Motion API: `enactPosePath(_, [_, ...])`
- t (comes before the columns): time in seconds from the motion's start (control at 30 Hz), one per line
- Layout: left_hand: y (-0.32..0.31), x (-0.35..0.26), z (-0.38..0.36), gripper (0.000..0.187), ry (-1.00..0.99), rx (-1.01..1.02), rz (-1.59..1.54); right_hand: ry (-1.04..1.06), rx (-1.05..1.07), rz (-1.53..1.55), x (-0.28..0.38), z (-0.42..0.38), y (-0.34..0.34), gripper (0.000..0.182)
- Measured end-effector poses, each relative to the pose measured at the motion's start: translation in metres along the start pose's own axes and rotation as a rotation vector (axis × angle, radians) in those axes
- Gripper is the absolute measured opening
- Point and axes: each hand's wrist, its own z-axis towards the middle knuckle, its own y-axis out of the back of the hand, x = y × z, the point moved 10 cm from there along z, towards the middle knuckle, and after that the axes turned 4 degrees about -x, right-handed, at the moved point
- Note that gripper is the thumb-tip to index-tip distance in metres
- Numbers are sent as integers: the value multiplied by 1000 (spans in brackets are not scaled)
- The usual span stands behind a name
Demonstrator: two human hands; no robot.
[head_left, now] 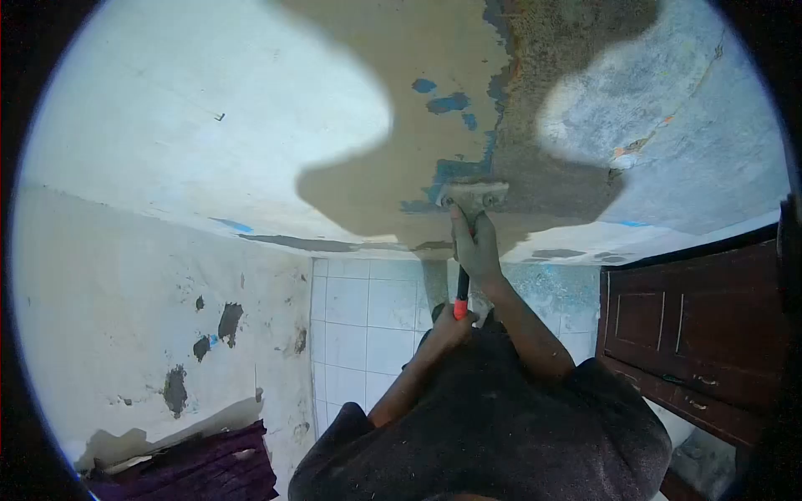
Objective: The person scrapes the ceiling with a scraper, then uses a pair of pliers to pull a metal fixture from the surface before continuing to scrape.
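Note:
I hold a long-handled scraper (463, 288) with both hands. Its wide, whitish blade head, fixed with bolts, lies against the wall (451, 67) at the edge of a blue patch. My right hand (479, 250) is wrapped round the upper part of the scraper, just below the head. Lower down, my left hand (454, 327) grips the black handle near its red end. Around the blade the wall shows cream paint, blue spots and, to the right, a rough bared grey-brown strip. My shadow falls across this area.
White floor tiles (347, 334) lie below the wall. A side wall (167, 292) with grey chipped patches stands at left, a purple cloth (196, 468) at its lower end. Dark wooden furniture (693, 309) with handles stands at right. A small hook (220, 117) sticks out of the wall.

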Motion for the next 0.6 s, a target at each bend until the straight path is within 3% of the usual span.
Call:
enactPosePath(0.13, [-5,3,-7,22,28,46,-122,-56,68,-20,2,2,-2,25])
enactPosePath(0.2, [-3,6,-10,24,13,39,-121,-198,73,-78,-19,-4,3,26])
enactPosePath(0.4, [1,3,-2,27,-47,-50,-63,-69,48,-41,7,2,-1,27])
enactPosePath(0.6, [-2,12,0,27,-25,-29,-60,-160,58,105,-12,-2,2,27])
